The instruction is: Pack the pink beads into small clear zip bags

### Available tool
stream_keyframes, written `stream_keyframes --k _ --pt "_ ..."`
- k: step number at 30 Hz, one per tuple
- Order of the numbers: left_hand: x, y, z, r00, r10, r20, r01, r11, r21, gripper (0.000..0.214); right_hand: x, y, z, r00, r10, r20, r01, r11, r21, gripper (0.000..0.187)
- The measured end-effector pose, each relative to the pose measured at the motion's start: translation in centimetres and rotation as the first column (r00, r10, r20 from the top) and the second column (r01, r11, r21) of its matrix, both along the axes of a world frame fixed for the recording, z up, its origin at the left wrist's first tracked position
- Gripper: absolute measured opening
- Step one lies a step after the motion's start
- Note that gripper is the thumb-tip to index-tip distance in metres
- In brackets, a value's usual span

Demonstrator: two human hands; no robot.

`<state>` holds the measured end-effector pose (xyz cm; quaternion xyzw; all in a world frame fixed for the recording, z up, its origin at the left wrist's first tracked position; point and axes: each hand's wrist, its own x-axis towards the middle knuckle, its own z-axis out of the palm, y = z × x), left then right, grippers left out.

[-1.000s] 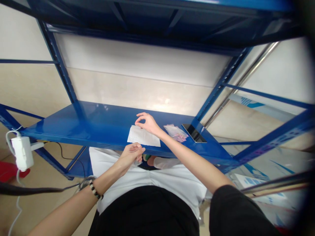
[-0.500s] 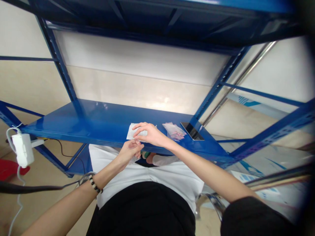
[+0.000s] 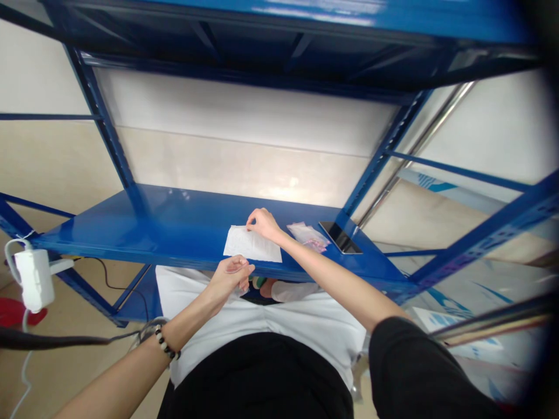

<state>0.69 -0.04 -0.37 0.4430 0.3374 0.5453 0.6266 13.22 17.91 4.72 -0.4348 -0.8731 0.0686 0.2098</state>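
A white sheet of paper [image 3: 257,247] lies on the blue shelf board [image 3: 183,218], close to its front edge. Over the sheet's far edge is my right hand [image 3: 262,224], thumb and fingers pinched together. Anything between those fingertips is too small to make out. My left hand [image 3: 229,276] is curled closed just in front of the shelf edge, apart from the paper. Something clear and thin, like plastic, shows at its fingers and below them, though its kind is unclear. Right of the sheet lie clear plastic bags [image 3: 305,234] with pinkish contents.
A dark flat tablet or phone [image 3: 343,237] rests right of the bags. An upper blue shelf [image 3: 262,64] hangs overhead, with posts on both sides. On the left a white power strip or adapter [image 3: 35,280] hangs with its cable. My legs are under the board.
My right hand has moved away from my left hand to the paper's far edge, uncovering more of the sheet. The left hand stays nearly in place. The view has shifted slightly.
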Motion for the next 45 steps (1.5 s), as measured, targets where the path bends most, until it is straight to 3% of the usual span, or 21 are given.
stream_keyframes --k 12,17,22,26,29,32,36,40,45 --pt "0.2 -0.7 0.8 0.999 -0.029 -0.018 0.029 1.000 0.006 0.036 -1.1 -0.8 0.3 0.985 -0.121 0.121 0.115 0.992 0.059 0.007" --pt "0.1 -0.4 0.4 0.999 -0.022 -0.037 0.022 1.000 0.007 0.038 -1.5 -1.1 0.3 0.981 -0.137 0.138 0.132 0.990 0.050 0.010" --pt "0.0 -0.1 0.2 0.999 -0.008 -0.047 0.007 1.000 -0.004 0.038 -1.5 -0.9 1.5 0.987 -0.123 0.105 0.119 0.992 0.041 0.009" --pt "-0.1 -0.5 0.9 1.000 -0.005 -0.022 0.005 1.000 -0.013 0.038 -1.0 -2.4 3.5 0.990 0.051 -0.134 -0.051 0.999 0.003 0.009" --pt "-0.1 -0.8 1.4 1.000 -0.004 -0.026 0.004 1.000 0.004 0.037 -0.4 -5.6 5.0 0.917 0.257 -0.305 -0.266 0.964 0.012 0.009" --pt "-0.2 -0.9 1.4 1.000 -0.018 -0.020 0.019 1.000 0.010 0.035 0.2 -9.3 6.0 0.872 0.358 -0.333 -0.384 0.923 -0.013 0.005" --pt "-0.2 -0.7 0.8 0.999 -0.029 -0.020 0.030 1.000 0.006 0.035 0.8 -12.3 5.4 0.887 0.361 -0.287 -0.396 0.916 -0.070 0.006" --pt "-0.2 -0.6 0.3 0.999 -0.050 0.019 0.050 0.999 -0.021 0.034 1.2 -10.9 3.9 0.898 0.348 -0.267 -0.380 0.922 -0.074 0.007" --pt "-0.1 -0.5 0.3 0.998 -0.052 0.047 0.053 0.998 -0.020 0.034 2.0 -5.0 2.3 0.946 0.229 -0.230 -0.226 0.973 0.039 0.005"
